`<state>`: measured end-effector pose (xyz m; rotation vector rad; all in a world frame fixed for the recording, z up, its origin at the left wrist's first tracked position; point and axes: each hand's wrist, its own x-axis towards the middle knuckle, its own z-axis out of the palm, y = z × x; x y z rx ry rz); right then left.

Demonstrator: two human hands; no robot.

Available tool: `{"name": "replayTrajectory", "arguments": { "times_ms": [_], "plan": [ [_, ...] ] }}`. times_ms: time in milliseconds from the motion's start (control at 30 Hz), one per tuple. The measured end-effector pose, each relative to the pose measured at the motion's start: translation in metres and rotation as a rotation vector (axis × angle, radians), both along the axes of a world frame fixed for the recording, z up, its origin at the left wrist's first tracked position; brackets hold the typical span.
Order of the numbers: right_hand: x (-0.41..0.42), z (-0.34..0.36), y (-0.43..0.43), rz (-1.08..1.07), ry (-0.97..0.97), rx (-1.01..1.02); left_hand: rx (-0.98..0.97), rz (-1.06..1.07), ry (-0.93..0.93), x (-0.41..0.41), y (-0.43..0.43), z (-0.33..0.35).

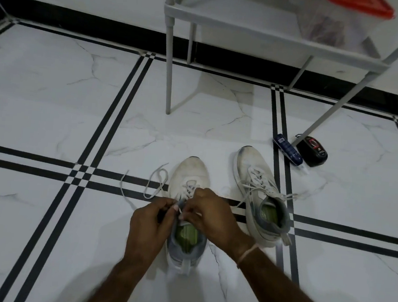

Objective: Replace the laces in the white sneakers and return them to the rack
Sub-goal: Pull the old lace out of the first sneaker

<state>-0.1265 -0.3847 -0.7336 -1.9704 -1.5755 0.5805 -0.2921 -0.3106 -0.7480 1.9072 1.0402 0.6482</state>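
Observation:
Two white sneakers with grey collars and green insoles stand on the marble floor, toes pointing away from me. The left sneaker (192, 174) is right in front of me; its white lace (158, 183) trails in loops onto the floor to the left. My left hand (150, 226) and my right hand (211, 214) meet over its upper eyelets, both pinching the lace near the tongue. The right sneaker (259, 192) stands apart to the right, laced, with loose lace ends hanging off its side. The grey rack (252, 28) stands behind the sneakers.
A dark blue tube (287, 149) and a black shoe-polish case (313, 151) lie on the floor by the rack's right front leg. On the rack shelf sits a clear container with a red lid (360, 6). A black skirting runs along the wall.

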Motion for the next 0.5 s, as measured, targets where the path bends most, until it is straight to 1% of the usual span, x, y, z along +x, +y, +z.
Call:
{"name": "replayTrajectory", "arguments": {
  "times_ms": [33, 67, 100, 133, 167, 200, 233, 333, 367, 400, 433, 467, 500],
  "plan": [
    [-0.004, -0.001, -0.001, -0.048, 0.075, 0.046, -0.006, -0.003, -0.01, 0.0, 0.0, 0.0],
    [-0.005, 0.005, -0.001, -0.197, 0.361, 0.078, -0.018, -0.009, -0.01, -0.001, 0.0, 0.002],
    [-0.003, 0.014, -0.001, -0.373, 0.732, 0.107, -0.03, -0.016, -0.007, -0.001, 0.001, 0.003],
    [0.002, 0.017, -0.002, -0.515, 1.039, 0.133, -0.04, -0.02, -0.005, -0.002, 0.002, 0.004],
    [0.009, 0.016, -0.006, -0.605, 1.184, 0.182, -0.044, -0.024, -0.009, -0.002, 0.002, 0.004],
    [0.014, 0.016, -0.009, -0.615, 1.188, 0.201, -0.047, -0.025, -0.014, -0.002, 0.002, 0.004],
    [0.017, 0.016, -0.012, -0.555, 1.056, 0.197, -0.052, -0.028, -0.02, -0.001, 0.002, 0.005],
    [0.006, 0.008, -0.009, -0.161, 0.406, 0.008, -0.056, -0.023, -0.026, 0.0, 0.002, 0.006],
    [0.001, 0.004, -0.005, -0.086, 0.256, -0.029, -0.059, -0.018, -0.03, 0.001, 0.002, 0.006],
    [-0.003, 0.0, -0.001, -0.075, 0.183, -0.017, -0.055, -0.02, -0.032, 0.001, 0.002, 0.006],
    [-0.005, -0.002, 0.002, -0.123, 0.232, 0.025, -0.048, -0.028, -0.032, 0.001, 0.002, 0.006],
    [-0.002, 0.003, 0.002, -0.256, 0.431, 0.063, -0.047, -0.034, -0.03, 0.002, 0.0, 0.006],
    [-0.001, 0.009, 0.006, -0.4, 0.751, 0.114, -0.045, -0.028, -0.025, -0.002, 0.003, 0.006]
  ]
}}
